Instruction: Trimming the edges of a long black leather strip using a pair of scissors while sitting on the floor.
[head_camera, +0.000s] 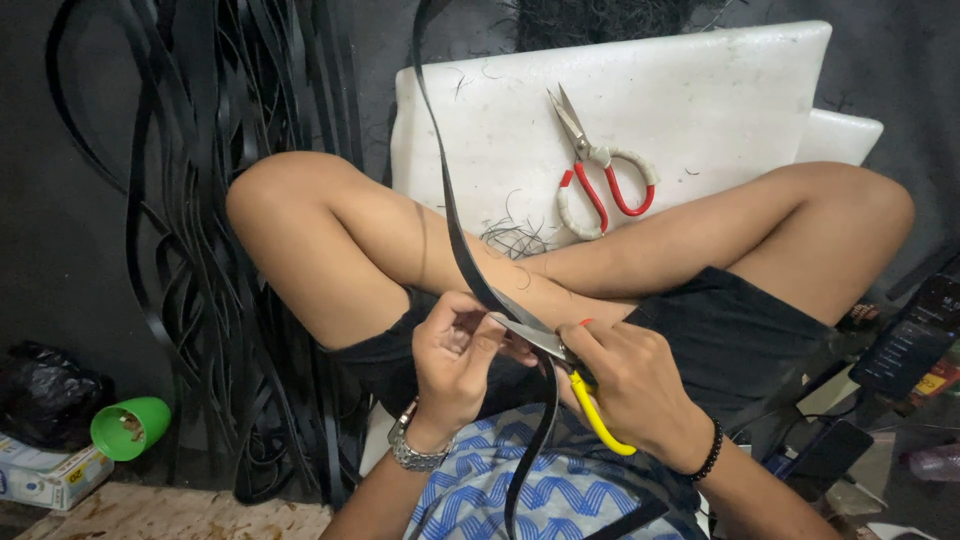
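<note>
So the person is sitting cross-legged on the floor and honestly there's not much room to move, since the knees fence in both sides and the white board (690, 100) sits right past the shins, its near edge tucked behind the legs. The only open gap is the little pocket over the lap, and that's where both hands are. The left hand (452, 362) has fingers curled in, pinching a long black strip (450, 200) between thumb and fingertips. The strip looks flat, thin and rubbery with a dull sheen; it runs up from the lap across the board and out the top of the view, and the lower end hangs down over a blue zigzag shirt. The right hand (630, 385) is closed around yellow-handled scissors (560, 360), whose grey metal blades are angled against the strip right next to the left fingers; can't tell whether they're actually biting through. A second pair of scissors (600, 170), with red and white wrapped loops, lies flat on the board with wispy black shavings near it. On the left a big tangle of black strips (220, 200) spills over the dark floor, with a green cup (130, 427) lying near its foot.
</note>
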